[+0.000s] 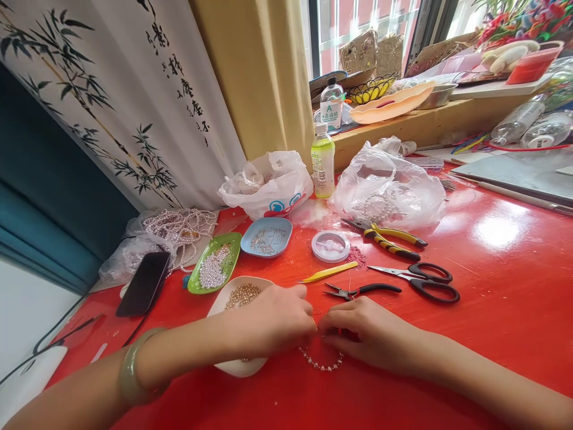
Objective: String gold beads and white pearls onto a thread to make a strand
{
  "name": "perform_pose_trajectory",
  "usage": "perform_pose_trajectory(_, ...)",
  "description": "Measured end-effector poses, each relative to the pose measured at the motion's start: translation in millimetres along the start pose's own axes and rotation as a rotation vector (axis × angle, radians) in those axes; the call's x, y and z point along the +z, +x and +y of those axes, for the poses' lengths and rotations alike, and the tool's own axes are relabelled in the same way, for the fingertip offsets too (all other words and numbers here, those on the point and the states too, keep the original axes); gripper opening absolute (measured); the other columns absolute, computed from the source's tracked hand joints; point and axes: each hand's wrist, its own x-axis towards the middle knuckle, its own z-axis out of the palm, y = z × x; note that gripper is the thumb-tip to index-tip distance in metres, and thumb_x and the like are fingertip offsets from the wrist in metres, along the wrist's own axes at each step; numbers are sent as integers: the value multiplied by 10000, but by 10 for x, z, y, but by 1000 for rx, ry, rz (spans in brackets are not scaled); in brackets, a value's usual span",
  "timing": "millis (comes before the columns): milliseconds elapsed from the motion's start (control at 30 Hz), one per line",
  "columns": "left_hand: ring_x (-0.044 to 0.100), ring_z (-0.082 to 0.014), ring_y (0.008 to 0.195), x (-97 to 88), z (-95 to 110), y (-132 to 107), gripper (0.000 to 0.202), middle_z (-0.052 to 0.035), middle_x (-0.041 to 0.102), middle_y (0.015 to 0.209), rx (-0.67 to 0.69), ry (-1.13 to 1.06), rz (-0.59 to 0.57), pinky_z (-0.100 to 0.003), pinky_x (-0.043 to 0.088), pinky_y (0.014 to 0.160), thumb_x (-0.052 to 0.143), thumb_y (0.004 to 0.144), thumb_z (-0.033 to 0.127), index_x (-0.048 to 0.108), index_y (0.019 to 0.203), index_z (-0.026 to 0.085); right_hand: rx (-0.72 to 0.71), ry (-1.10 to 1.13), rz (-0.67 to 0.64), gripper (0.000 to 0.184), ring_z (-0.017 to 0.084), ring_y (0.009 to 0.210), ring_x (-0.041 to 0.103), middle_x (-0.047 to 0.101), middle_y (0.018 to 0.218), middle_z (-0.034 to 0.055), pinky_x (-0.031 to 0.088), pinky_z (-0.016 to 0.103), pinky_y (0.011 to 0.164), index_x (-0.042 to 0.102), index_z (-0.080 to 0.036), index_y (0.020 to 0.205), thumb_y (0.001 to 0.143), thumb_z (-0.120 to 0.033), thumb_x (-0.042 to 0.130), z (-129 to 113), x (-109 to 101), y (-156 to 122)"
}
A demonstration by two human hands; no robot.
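My left hand [273,319] and my right hand [364,331] meet fingertip to fingertip low on the red table [492,286]. Both pinch the ends of a short strand of pearl beads [322,363], which sags in a loop below them onto the table. My left forearm, with a pale green bangle [134,373] on the wrist, lies across a white dish of gold beads [242,295]. Just beyond my fingers lie small black-handled pliers [362,291], yellow tweezers [329,272] and a clear spool of thread [330,246].
Black scissors [425,279] and yellow-handled pliers [394,237] lie right of the spool. A green dish of pearls [215,263], a blue dish of metal findings [267,237], a black phone [144,283], plastic bags [389,185] and a drink bottle [323,160] stand further back.
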Motion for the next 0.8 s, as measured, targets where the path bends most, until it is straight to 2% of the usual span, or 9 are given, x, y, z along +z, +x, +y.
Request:
perform_pose_trajectory(200, 426, -168, 673, 70, -3, 51, 164, -27, 576, 609, 44, 74, 0, -281, 125, 384, 564, 723, 160, 528, 564, 159, 19, -10, -5, 225, 116, 608, 585, 650, 693, 18, 399, 185, 567, 650, -162, 832, 737, -54, 477, -7, -1, -4)
perform_pose_trajectory(300, 438, -168, 697, 93, -19, 20, 98, -20, 583, 629, 15, 8, 24, -256, 188, 402, 565, 700, 171, 548, 604, 163, 6, -28, 5, 205, 115, 597, 577, 648, 685, 23, 396, 187, 564, 649, -158, 822, 744, -66, 483, -4, 0, -9)
perform_pose_trajectory(400, 469, -147, 760, 111, -55, -43, 52, 5, 603, 732, -76, -253, 151, -223, 327, 521, 541, 714, 155, 582, 721, 186, 0, -23, 15, 179, 109, 584, 566, 641, 676, 22, 393, 186, 557, 645, -144, 817, 755, -86, 487, 3, 0, -13)
perform_pose_trajectory(500, 507, -111, 745, 156, -86, -89, 81, -2, 597, 820, -240, -630, 302, -223, 393, 655, 519, 729, 161, 576, 784, 175, 4, 0, 16, 175, 101, 582, 561, 638, 670, 17, 394, 181, 561, 644, -138, 818, 752, -81, 493, 11, -2, -12)
perform_pose_trajectory(633, 534, -93, 670, 253, -99, -85, 36, -1, 611, 754, -468, -1083, 457, -219, 409, 634, 510, 705, 126, 530, 720, 151, -9, 22, 29, 174, 98, 590, 558, 644, 679, 16, 399, 181, 570, 645, -152, 811, 756, -87, 494, 22, -8, -14)
perform_pose_trajectory(733, 537, -91, 650, 300, -110, -75, 27, -2, 614, 712, -506, -1324, 548, -216, 405, 619, 545, 688, 139, 523, 703, 142, 15, 57, 75, 158, 104, 593, 564, 656, 686, 30, 413, 190, 576, 652, -145, 797, 763, -111, 501, 18, -34, -14)
perform_pose_trajectory(800, 538, -92, 640, 304, -123, -82, 47, -6, 618, 692, -486, -1467, 549, -217, 403, 617, 569, 682, 161, 538, 706, 135, 63, 153, 130, 136, 104, 583, 568, 662, 683, 34, 427, 191, 565, 649, -142, 785, 767, -145, 514, 4, -68, 5)
